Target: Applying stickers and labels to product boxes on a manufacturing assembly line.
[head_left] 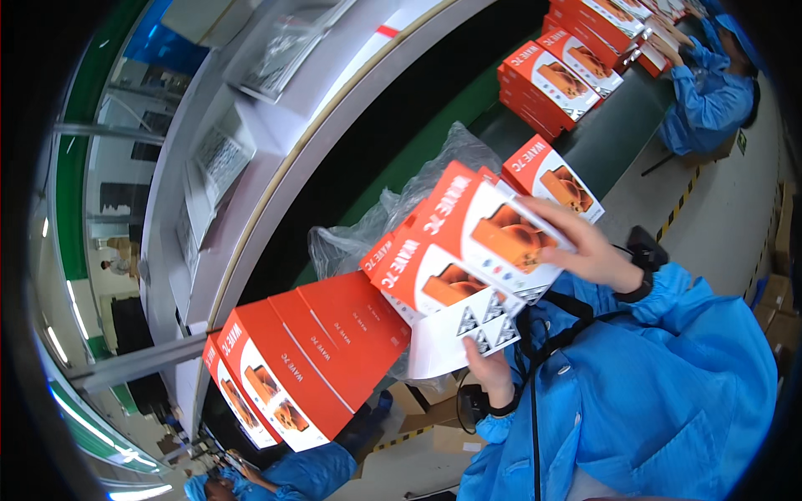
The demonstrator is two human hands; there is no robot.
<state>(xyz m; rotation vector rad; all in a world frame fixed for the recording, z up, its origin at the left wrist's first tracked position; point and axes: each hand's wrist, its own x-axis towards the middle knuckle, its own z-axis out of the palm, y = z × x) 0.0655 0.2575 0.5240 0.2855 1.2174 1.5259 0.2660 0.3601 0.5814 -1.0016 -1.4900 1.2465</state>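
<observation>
I hold a small stack of orange-and-white product boxes [455, 267] over the dark conveyor belt [393, 142]. My left hand [489, 367] grips the stack's lower end from below, where a white box flap shows. My right hand [589, 246] lies on the top box [501, 225], fingers spread along its edge. Both sleeves are blue. A crumpled clear plastic bag [393, 209] lies on the belt just behind the stack.
A row of the same boxes [292, 367] leans at the lower left. One box [555, 175] lies beyond my right hand, and more are stacked [555, 83] further up the belt. A co-worker in blue [710, 92] handles boxes at the upper right; another [284, 476] is at the bottom. White shelving [251, 125] runs behind the belt.
</observation>
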